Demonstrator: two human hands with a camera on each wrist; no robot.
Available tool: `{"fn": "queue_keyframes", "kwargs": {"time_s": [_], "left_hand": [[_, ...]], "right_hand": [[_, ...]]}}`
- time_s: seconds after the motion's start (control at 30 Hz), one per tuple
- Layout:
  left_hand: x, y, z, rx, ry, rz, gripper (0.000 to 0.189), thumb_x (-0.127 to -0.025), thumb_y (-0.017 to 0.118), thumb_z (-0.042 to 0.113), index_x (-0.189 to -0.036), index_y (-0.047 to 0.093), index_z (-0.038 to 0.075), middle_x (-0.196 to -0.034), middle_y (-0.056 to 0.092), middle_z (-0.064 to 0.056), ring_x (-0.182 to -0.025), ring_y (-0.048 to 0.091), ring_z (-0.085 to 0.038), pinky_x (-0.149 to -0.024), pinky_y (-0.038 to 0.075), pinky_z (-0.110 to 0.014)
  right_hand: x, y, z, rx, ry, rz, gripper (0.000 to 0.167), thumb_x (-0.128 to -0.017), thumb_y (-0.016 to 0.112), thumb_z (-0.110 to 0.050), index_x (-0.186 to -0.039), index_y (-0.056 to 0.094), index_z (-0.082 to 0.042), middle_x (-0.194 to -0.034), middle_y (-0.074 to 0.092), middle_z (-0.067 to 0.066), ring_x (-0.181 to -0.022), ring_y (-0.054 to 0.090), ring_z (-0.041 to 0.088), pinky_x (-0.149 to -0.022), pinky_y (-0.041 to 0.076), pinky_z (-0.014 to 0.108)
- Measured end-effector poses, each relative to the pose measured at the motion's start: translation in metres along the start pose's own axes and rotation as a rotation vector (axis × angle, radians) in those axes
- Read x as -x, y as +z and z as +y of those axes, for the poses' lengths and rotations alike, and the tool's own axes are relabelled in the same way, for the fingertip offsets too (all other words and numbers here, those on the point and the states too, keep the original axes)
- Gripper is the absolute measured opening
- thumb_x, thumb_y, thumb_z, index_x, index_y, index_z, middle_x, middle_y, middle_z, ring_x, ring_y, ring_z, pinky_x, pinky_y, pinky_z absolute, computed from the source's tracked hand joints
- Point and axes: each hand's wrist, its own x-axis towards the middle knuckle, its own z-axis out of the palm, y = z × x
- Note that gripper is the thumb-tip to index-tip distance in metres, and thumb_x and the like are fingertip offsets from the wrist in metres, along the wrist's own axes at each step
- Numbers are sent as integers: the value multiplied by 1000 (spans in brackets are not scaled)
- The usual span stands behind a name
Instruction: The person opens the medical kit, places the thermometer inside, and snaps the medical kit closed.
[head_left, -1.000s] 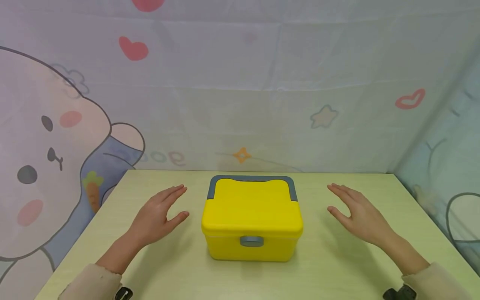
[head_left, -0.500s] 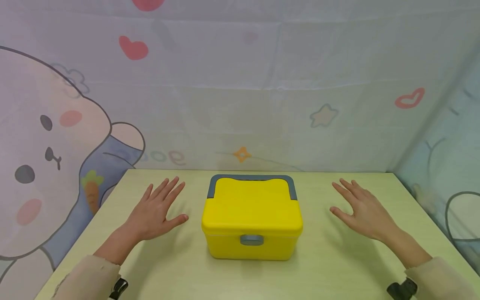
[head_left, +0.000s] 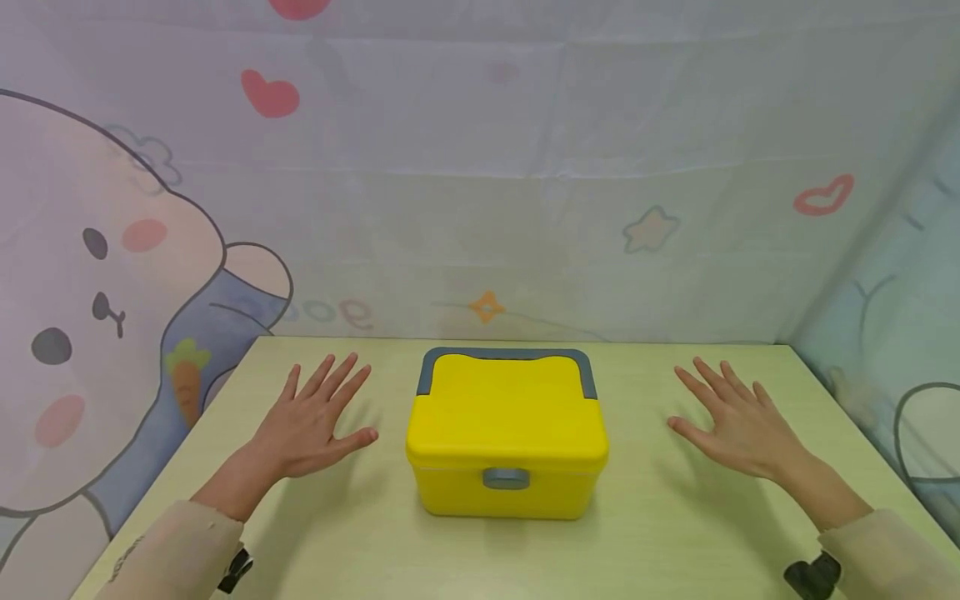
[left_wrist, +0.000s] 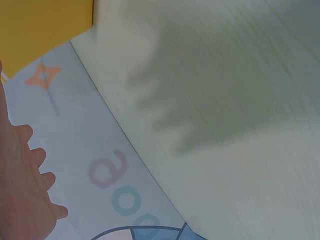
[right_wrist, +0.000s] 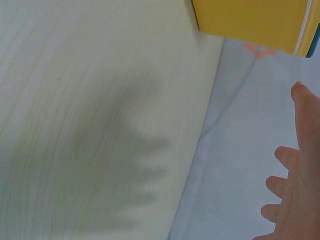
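A yellow box (head_left: 507, 433) with a closed lid stands in the middle of the table. Its grey handle (head_left: 506, 354) lies folded along the back of the lid, and a grey latch (head_left: 506, 478) sits on its front. To the left of the box my left hand (head_left: 307, 425) hovers above the table, fingers spread, touching nothing. My right hand (head_left: 742, 425) hovers likewise on the right side, apart from the box, its fingers straight and fanned. Both wrist views show the hand's shadow on the tabletop and a side of the box.
The pale wooden table (head_left: 495, 558) ends at the back against a printed curtain (head_left: 450, 217) with hearts, a star and a cartoon animal. More printed cloth (head_left: 915, 333) hangs at the right side. Dark straps (head_left: 813, 575) show at both sleeve cuffs.
The fingers of both hands have spread apart. My right hand has drifted slightly to the right, away from the box. The box stays where it was.
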Motion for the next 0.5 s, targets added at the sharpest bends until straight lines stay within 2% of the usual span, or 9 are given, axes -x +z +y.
{"fn": "queue_keyframes", "kwargs": {"time_s": [0.23, 0.5], "left_hand": [[0, 3, -3, 1, -30, -34, 83, -84, 42, 68, -148, 21, 18, -154, 13, -7, -139, 13, -35, -107, 4, -64], [1, 3, -4, 4, -40, -46, 84, -84, 41, 68, -148, 20, 19, -154, 13, -8, -139, 13, -36, -107, 3, -65]], "right_hand": [[0, 0, 5, 11, 9, -20, 75, -87, 49, -58, -147, 25, -19, -151, 21, 17, -134, 16, 48, -97, 10, 73], [1, 0, 7, 17, 8, -19, 76, -87, 49, -58, -147, 24, -20, -150, 21, 18, -136, 13, 46, -97, 9, 73]]}}
